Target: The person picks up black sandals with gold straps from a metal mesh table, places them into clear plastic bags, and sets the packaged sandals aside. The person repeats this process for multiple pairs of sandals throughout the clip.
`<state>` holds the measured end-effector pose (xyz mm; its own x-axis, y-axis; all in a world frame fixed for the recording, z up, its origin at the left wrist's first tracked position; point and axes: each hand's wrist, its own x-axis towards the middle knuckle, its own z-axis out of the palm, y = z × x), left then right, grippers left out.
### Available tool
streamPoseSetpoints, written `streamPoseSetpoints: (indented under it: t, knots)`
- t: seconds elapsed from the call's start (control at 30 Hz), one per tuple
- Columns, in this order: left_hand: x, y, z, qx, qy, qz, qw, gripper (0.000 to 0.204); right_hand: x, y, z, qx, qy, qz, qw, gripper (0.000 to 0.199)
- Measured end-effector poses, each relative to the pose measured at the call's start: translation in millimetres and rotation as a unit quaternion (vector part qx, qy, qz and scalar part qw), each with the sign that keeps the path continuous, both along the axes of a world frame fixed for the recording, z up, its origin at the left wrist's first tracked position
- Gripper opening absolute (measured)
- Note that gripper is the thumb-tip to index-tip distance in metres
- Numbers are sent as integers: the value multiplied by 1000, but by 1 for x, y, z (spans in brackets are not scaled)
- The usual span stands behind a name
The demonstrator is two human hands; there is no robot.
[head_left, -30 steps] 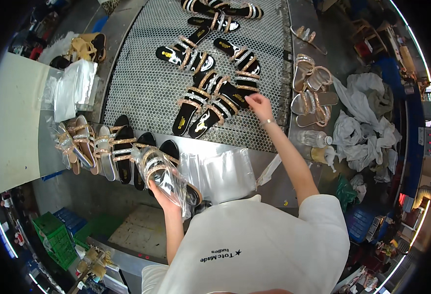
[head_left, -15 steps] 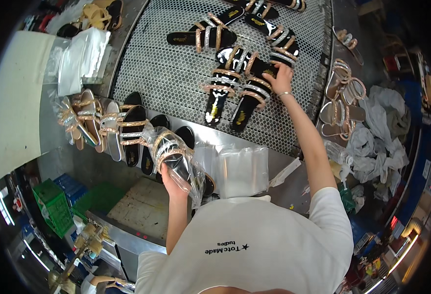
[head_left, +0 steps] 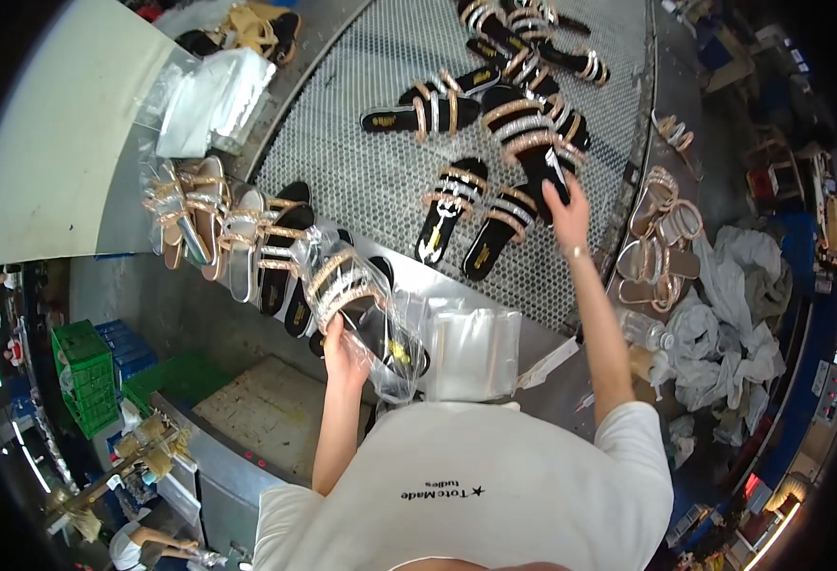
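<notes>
My left hand (head_left: 344,360) grips a bagged sandal (head_left: 340,284), its gold and silver straps showing through a crinkled clear plastic bag (head_left: 395,357). Above the perforated conveyor (head_left: 319,162), my right hand (head_left: 572,215) is closed on the end of a black slide sandal (head_left: 521,128) with glittery gold and silver straps. Two similar sandals lie side by side just left of that hand, a strapped sandal (head_left: 452,205) and another black sandal (head_left: 496,233). Whether the lifted sandal touches those behind it cannot be told.
More sandals (head_left: 420,116) are scattered farther up the conveyor. A row of upright sandals (head_left: 238,238) lines the metal ledge at left. Flat clear bags (head_left: 476,352) lie close to my body. Crumpled plastic (head_left: 723,314) and tangled sandals (head_left: 661,238) sit at right, green crates (head_left: 86,376) lower left.
My right hand has lifted a black sandal off the conveyor and tilted it up. My left hand still holds the bagged sandal. The whole view has shifted slightly, with more conveyor visible at the top.
</notes>
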<state>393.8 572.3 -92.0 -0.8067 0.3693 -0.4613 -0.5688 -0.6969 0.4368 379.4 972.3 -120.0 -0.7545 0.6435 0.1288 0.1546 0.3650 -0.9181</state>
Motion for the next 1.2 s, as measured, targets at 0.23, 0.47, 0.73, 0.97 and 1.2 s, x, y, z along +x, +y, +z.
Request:
streamPoseSetpoints:
  t: [0.23, 0.47, 0.73, 0.97, 1.2]
  knots:
    - [33, 4, 24, 20, 20, -4, 1000, 43, 61, -105, 106, -447, 184, 66, 873, 19]
    - [80, -11, 36, 38, 48, -5, 998, 44, 95, -165, 141, -689, 209, 227, 656, 31]
    - [118, -37, 39, 58, 47, 17, 997, 42, 122, -215, 161, 109, 272, 24, 956, 27]
    - [136, -53, 36, 55, 45, 38, 997, 41, 130, -240, 184, 315, 264, 89, 907, 28]
    - [152, -65, 39, 4, 152, 144, 978, 53, 130, -291, 181, 49, 222, 220, 949, 26]
